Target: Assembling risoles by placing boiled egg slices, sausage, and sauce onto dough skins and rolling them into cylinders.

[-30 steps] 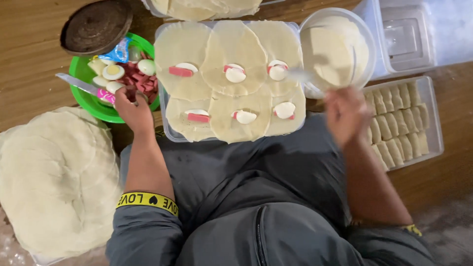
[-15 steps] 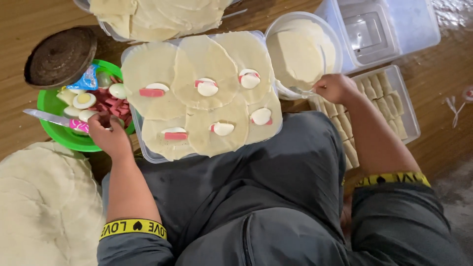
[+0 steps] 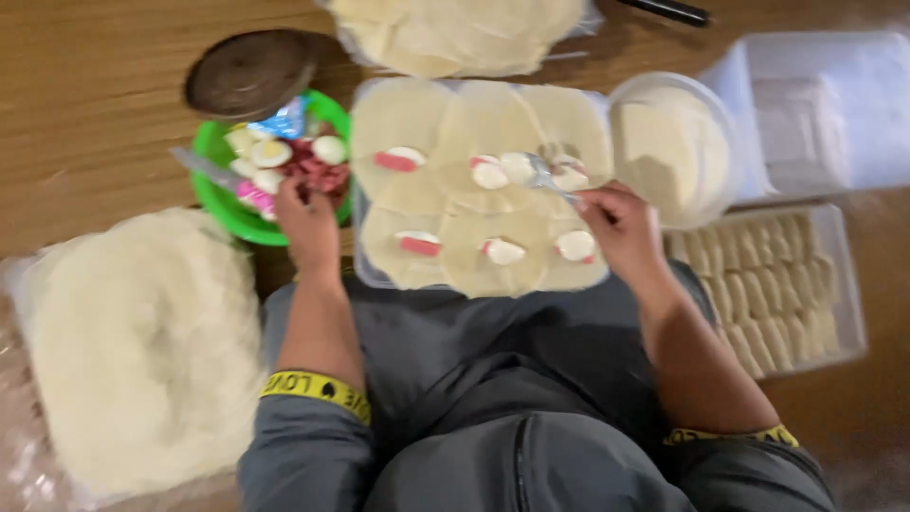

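My right hand [image 3: 621, 228] holds a metal spoon [image 3: 545, 175] whose bowl carries white filling over the top row of round dough wrappers [image 3: 483, 123] laid on a clear tray [image 3: 365, 270]. Each wrapper bears a piece of pink sausage or egg slice. My left hand [image 3: 305, 220] reaches into a green bowl [image 3: 232, 213] of egg slices, red meat pieces and a knife, fingers touching the red pieces. A round clear tub of white filling [image 3: 668, 152] sits just right of the tray.
A big heap of dough sheets [image 3: 142, 351] in plastic lies at left. A dark round lid [image 3: 248, 71] sits above the green bowl. A clear box of finished rolls [image 3: 768, 284] is at right, an empty container [image 3: 815, 114] behind it, more wrappers [image 3: 455, 33] at top.
My right hand has come from the white tub to the tray with a loaded spoon. My left hand stays at the green bowl. The camera shifted.
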